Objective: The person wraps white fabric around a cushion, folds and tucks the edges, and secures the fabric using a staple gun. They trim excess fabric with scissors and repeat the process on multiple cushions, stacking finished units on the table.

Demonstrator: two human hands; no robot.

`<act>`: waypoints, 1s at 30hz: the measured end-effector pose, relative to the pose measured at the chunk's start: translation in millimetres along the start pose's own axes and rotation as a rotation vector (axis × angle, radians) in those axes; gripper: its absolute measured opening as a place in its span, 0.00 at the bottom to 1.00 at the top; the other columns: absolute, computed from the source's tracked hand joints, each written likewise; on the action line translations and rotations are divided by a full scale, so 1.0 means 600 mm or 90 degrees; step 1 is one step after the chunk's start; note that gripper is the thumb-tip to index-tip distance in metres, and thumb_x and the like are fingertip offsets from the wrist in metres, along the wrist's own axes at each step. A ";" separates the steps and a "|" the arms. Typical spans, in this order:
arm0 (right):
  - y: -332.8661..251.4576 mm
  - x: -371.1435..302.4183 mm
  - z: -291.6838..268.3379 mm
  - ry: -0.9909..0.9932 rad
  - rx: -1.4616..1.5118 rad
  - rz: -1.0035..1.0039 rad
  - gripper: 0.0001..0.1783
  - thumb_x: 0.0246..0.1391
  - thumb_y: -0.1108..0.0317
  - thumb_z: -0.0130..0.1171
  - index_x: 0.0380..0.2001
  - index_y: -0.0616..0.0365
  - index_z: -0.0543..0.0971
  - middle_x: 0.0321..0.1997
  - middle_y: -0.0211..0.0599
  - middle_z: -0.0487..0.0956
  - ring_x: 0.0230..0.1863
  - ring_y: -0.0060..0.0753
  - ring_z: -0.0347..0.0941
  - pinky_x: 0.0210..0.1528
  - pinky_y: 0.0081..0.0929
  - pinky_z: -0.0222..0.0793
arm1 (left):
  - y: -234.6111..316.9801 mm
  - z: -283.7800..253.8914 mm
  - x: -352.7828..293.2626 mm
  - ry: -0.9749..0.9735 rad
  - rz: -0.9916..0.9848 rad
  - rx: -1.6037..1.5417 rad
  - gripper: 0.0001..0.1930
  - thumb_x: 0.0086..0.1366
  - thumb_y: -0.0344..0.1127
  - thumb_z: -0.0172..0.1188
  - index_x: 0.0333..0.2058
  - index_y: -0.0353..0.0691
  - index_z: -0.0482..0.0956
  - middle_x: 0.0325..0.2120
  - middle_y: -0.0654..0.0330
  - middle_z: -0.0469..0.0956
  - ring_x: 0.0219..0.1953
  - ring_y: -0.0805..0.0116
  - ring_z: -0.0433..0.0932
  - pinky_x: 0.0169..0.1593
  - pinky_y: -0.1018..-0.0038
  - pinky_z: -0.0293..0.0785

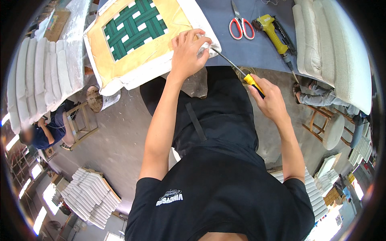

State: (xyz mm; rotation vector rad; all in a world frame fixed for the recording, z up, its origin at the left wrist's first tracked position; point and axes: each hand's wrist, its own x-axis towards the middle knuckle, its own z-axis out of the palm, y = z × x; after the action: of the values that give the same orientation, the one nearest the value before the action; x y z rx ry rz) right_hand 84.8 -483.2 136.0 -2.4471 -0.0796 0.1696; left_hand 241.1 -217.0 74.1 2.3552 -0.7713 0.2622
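A seat cushion (132, 76) lies underside up at the table's front edge, its wooden frame showing, with green webbing woven across the opening and white fabric around the border. My left hand (189, 52) is closed over its near right corner, fingers curled on the bunched white fabric. A screwdriver (254, 84) with a yellow and black handle is gripped in my right hand (270, 97). Its long shaft points up and left, and the tip meets the corner beside my left fingers. Whether the tip is under the fabric, I cannot tell.
Red-handled scissors (241, 28) and a yellow-green staple gun (275, 34) with a hose lie on the blue-grey table (225, 56). Pale cushions (333, 44) are stacked at right, more cushions (38, 76) at left. Another person (50, 130) sits at far left; a stool (331, 128) stands right.
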 end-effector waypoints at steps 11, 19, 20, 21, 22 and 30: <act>-0.075 0.052 -0.083 -0.124 -0.055 0.071 0.20 0.66 0.61 0.61 0.52 0.66 0.81 0.40 0.62 0.84 0.43 0.66 0.81 0.45 0.50 0.76 | -0.160 -0.097 0.017 0.039 0.016 0.173 0.19 0.66 0.38 0.62 0.55 0.51 0.81 0.63 0.63 0.74 0.65 0.60 0.69 0.65 0.51 0.56; -0.078 0.098 -0.086 -0.208 0.036 0.135 0.21 0.68 0.58 0.61 0.48 0.70 0.82 0.35 0.56 0.85 0.31 0.54 0.80 0.41 0.43 0.75 | -0.231 -0.105 -0.012 -0.005 -0.011 0.234 0.25 0.73 0.50 0.57 0.64 0.48 0.75 0.68 0.63 0.70 0.71 0.58 0.64 0.73 0.50 0.50; -0.039 0.082 -0.069 -0.244 0.115 0.173 0.22 0.72 0.56 0.57 0.52 0.67 0.82 0.28 0.41 0.82 0.20 0.34 0.74 0.27 0.34 0.72 | -0.232 -0.105 -0.011 -0.001 -0.007 0.231 0.25 0.73 0.50 0.57 0.64 0.48 0.75 0.68 0.63 0.71 0.71 0.58 0.64 0.73 0.51 0.50; 0.000 0.062 -0.050 -0.303 0.381 0.334 0.22 0.74 0.55 0.54 0.55 0.65 0.80 0.26 0.35 0.78 0.17 0.25 0.68 0.21 0.28 0.65 | -0.230 -0.102 -0.010 0.009 0.000 0.224 0.25 0.73 0.49 0.57 0.64 0.47 0.75 0.68 0.63 0.71 0.71 0.58 0.64 0.73 0.52 0.51; 0.038 0.037 -0.014 -0.347 0.654 0.487 0.23 0.75 0.54 0.51 0.58 0.63 0.79 0.24 0.29 0.74 0.13 0.16 0.62 0.14 0.21 0.58 | -0.226 -0.102 -0.005 0.021 0.000 0.204 0.24 0.73 0.48 0.58 0.63 0.47 0.75 0.67 0.63 0.72 0.71 0.59 0.65 0.73 0.53 0.51; 0.052 -0.019 0.125 -0.165 0.723 0.352 0.24 0.77 0.54 0.48 0.59 0.61 0.79 0.26 0.30 0.73 0.11 0.12 0.57 0.12 0.15 0.51 | -0.170 -0.115 -0.007 0.155 0.063 0.067 0.19 0.66 0.33 0.62 0.56 0.46 0.80 0.60 0.61 0.78 0.63 0.55 0.72 0.67 0.57 0.57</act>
State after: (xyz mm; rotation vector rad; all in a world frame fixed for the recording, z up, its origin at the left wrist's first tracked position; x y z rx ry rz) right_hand 63.1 -461.4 60.1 -1.2527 0.4623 0.5873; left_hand 298.4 -107.8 73.7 2.3283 -0.7726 0.6330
